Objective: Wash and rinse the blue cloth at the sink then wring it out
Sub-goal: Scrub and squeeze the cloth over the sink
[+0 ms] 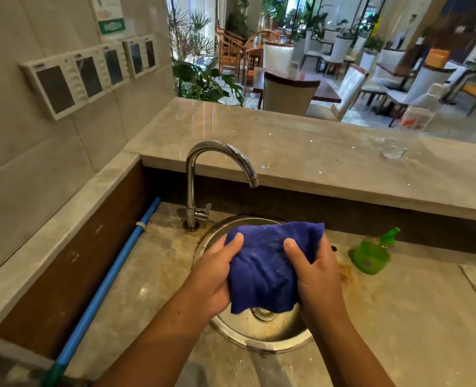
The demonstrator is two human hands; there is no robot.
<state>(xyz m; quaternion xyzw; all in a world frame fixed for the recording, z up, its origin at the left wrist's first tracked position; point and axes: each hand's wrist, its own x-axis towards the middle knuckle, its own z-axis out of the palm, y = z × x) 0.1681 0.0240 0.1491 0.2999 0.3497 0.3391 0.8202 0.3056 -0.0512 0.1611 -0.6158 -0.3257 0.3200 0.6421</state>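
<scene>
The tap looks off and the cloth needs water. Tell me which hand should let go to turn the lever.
Left. The left hand grips the blue cloth on the side nearer the chrome gooseneck tap's small lever, up and left of the round steel sink. The right hand would have to cross over.

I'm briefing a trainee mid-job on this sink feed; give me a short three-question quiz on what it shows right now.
1. True or false: water is running from the faucet.
2. Multiple choice: where is the blue cloth? A) lying flat on the counter, B) held in both hands above the round sink, C) draped over the faucet.
3. Short answer: which thing stands on the counter to the right of the sink?

Key
1. False: no stream shows at the spout.
2. B: the left hand and the right hand each have a grip on one side of the cloth.
3. The green pump bottle.
</scene>
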